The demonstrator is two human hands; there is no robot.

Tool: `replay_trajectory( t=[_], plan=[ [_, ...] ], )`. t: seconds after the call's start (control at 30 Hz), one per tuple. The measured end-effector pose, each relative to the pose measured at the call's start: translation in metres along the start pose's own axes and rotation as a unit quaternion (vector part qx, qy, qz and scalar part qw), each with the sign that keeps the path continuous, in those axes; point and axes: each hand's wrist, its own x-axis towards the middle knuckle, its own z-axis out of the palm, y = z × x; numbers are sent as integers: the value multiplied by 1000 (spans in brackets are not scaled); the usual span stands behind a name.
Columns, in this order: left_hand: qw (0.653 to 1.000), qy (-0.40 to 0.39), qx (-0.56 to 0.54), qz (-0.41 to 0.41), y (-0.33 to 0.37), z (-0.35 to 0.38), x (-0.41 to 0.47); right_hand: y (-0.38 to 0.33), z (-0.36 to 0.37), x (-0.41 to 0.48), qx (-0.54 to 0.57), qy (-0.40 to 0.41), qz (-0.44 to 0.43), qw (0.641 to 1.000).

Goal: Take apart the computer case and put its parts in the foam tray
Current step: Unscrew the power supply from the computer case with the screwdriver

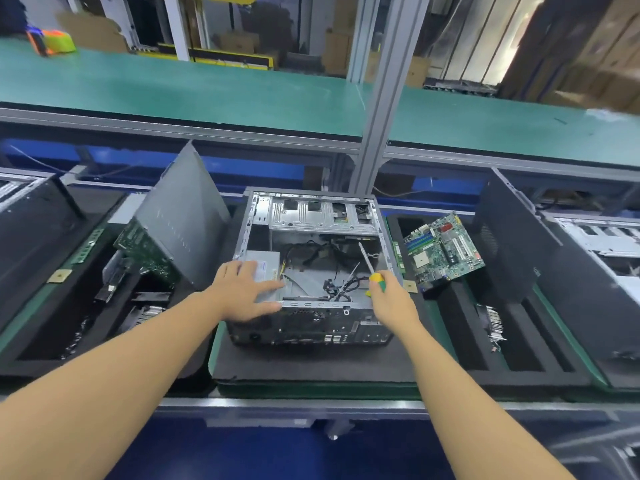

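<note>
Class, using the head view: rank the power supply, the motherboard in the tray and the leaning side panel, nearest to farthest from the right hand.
1. Motherboard, just to the right hand's right.
2. Power supply, left, under the left hand.
3. Side panel, far left.

The computer case (311,258) lies open on top, so its floor is reachable from above. Loose cables (341,287) clutter the floor, the drive cage (322,216) roofs the far end, and the power supply (265,271) fills the near-left corner.
</note>
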Motion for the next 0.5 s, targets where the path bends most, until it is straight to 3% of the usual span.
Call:
replay_trajectory(
  t=[0.23, 0.5],
  plan=[
    [990, 98, 5, 103, -11, 22, 0, -15, 27, -28, 100, 71, 52, 991],
    [985, 92, 74, 126, -9, 22, 1, -44, 81, -78, 278, 111, 148, 943]
  ],
)
